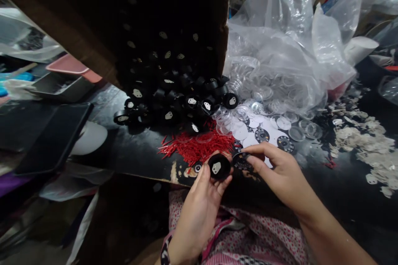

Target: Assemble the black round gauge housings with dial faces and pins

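My left hand (207, 194) is wrapped round a round black cup (223, 168) whose open side faces up, with a pale plate (216, 168) inside it. Just to the right, my right hand (275, 167) pinches a black printed dial disc (241, 160) between thumb and fingers. Cup and disc are close together at the table's front edge. Behind them lies a pile of thin red pointers (199, 145). More dial discs (262, 135), some white side up, are spread behind my right hand. A small black ring with a white centre (198, 168) sits beside my left fingertips.
A large cardboard box (93, 45) lies tipped, with many black cups (169, 115) spilling out. Clear plastic rings (297, 133) lie before a plastic bag (280, 49). Pale flat pieces (373, 145) are heaped at right. Grey and pink trays (62, 87) stand at left.
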Demonstrator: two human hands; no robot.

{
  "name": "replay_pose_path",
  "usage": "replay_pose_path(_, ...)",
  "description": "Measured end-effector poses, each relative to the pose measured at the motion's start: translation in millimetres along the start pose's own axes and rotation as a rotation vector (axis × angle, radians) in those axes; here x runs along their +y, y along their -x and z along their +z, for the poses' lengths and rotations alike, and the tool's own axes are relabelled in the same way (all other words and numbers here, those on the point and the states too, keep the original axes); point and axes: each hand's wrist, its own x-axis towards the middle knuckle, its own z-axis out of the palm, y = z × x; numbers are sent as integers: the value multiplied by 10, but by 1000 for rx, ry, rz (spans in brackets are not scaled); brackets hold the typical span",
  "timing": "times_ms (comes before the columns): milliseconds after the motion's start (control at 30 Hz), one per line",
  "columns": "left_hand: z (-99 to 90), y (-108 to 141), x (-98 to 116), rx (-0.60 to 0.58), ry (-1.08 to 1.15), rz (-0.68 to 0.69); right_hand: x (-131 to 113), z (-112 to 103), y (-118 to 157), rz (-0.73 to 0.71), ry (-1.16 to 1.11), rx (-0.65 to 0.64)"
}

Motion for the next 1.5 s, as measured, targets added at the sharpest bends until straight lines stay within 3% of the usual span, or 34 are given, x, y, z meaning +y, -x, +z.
replay_pose_path(233, -118, 24, -105, 1, -182, 15, -37, 260, -51, 39, 5, -16)
replay_pose_path(400, -191, 12, -60, -95, -421, 50, -72, 237, -75, 161, 32, -76)
replay_pose_path(700, -228, -29, -45, -226, -536, 83, 43, 256, -12, 256, 17, -93)
replay_pose_path(900, -356, 49, -6, -122, -728, 117, 27, 285, 119, 199, -71, -198)
replay_pose_path(1000, -425, 64, 52, -18, -617, 95, 60, 229, 24, 116, 44, -252)
replay_pose_path(1133, -424, 40, 82, 56, -326, 48, 179, 151, -242, 19, 754, -146)
replay_pose_path(1233, -343, 26, 66, 25, -254, 42, 234, 149, -404, 2, 1078, -205)
replay_pose_path(1433, -201, 2, 56, -29, -106, 7, 252, 189, -441, -65, 1041, -228)
replay_pose_path(1500, -157, -14, 76, -40, -26, -15, 245, 221, -383, -65, 905, -174)
